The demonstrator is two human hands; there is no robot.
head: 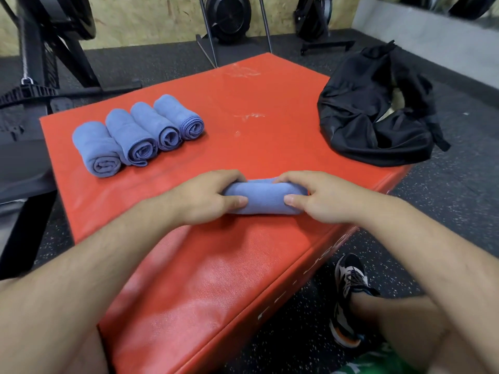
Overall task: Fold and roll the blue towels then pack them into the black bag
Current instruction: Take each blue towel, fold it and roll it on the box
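- Your left hand (208, 195) and right hand (318, 198) each grip one end of the fifth towel (263, 197). The fingers (229, 175) curl over the top and the thumbs press in on the side nearest you.
- That towel is a tight roll lying crosswise on the red box (243, 265), about mid-way across and closer to the near edge than the far one. No loose tail shows, so the roll looks finished or all but finished.
- The four rolled towels (132, 133) lie side by side, touching, in a slanted row near the box's left edge, running towards the far-left corner. Their spiral ends face you.
- The black bag (372, 114) sits slumped at the right corner of the box, well apart from both your hands and the row. Its mouth looks partly open, and you cannot tell whether anything is inside; no blue shows there.
- No unrolled towel is in sight, so the folding and rolling seems done once this one is set down.
- What is left, by this view, is all of the packing: five rolls to carry across to the bag, and none is there yet.
- The bag's limp fabric will likely need one hand to hold the opening while the other feeds rolls in.
- Your shoe (349, 279) rests on the floor beside the box's near-right side.
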